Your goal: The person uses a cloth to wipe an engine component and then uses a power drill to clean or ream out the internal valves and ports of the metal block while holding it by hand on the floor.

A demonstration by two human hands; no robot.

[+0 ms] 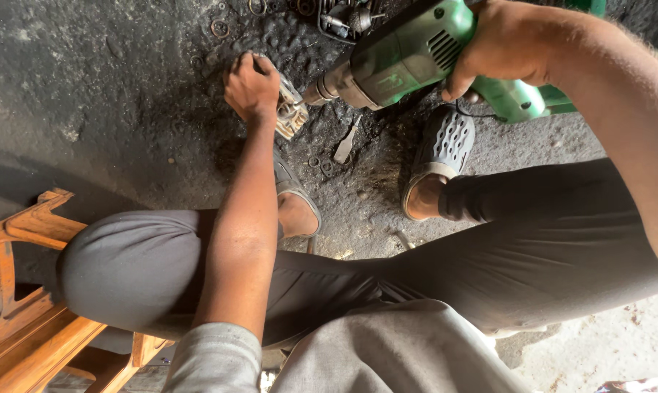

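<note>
Head view. At nine o'clock stands a carved brown wooden chair [23, 291]. The left hand [250, 87], at eleven o'clock, is clenched on a small pale ribbed metal part [291, 113] pressed to the black greasy floor [110, 94]. At one o'clock the right hand [507, 47] grasps the handle of a green electric drill [405, 58], its nose touching the part. Judged best practice: hold the part firmly down, keep the drill in line with it, fingers clear of the tip.

Grimy dark floor [110, 94]; wooden stool [30, 306] at left.
</note>
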